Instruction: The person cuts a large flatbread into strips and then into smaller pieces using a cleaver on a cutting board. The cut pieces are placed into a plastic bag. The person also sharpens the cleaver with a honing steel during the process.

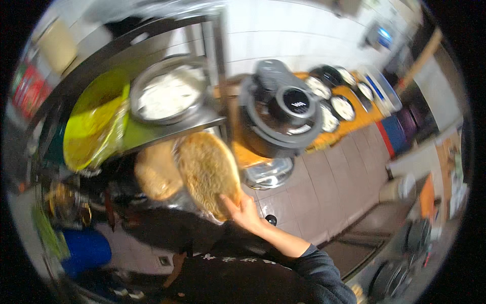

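My right hand (pixel 245 213) grips the lower right edge of a large round flatbread (pixel 208 175), thumb on its browned face and the other fingers mostly hidden. The bread is tilted, with a paler rim. A second, paler round piece (pixel 158 169), probably also flatbread, lies close against its left side. Clear plastic film shows around the two. My left hand cannot be made out; the area below the breads is dark.
Above the breads, a metal shelf holds a metal bowl (pixel 135 99) of white food and a yellow-green basin (pixel 76 147). Right of it, a dark grey cooking appliance (pixel 276 114) stands on an orange counter beside several dark bowls. A blue bucket (pixel 87 251) stands lower left.
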### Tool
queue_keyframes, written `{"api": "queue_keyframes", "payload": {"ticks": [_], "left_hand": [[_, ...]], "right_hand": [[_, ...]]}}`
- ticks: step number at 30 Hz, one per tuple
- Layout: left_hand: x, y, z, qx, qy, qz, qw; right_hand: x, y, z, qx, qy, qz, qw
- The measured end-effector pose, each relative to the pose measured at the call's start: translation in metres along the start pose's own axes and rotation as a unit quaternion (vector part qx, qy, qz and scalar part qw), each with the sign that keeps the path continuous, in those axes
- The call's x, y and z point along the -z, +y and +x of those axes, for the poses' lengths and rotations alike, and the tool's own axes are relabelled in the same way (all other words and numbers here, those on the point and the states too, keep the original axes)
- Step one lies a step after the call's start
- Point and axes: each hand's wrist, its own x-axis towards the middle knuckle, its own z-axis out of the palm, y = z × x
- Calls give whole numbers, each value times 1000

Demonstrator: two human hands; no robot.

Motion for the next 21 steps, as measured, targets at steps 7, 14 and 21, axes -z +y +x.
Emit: {"api": "queue_keyframes", "payload": {"ticks": [7,14,21], "left_hand": [[5,200,68,-263,8,115,958],[-91,410,-5,-497,-43,233,835],[-167,484,-94,-586,-101,348,725]], "right_hand": [[152,-20,-126,99,40,-15,994],[262,0,-337,-54,528,182,828],[236,-9,-543,112,830,331,434]]}}
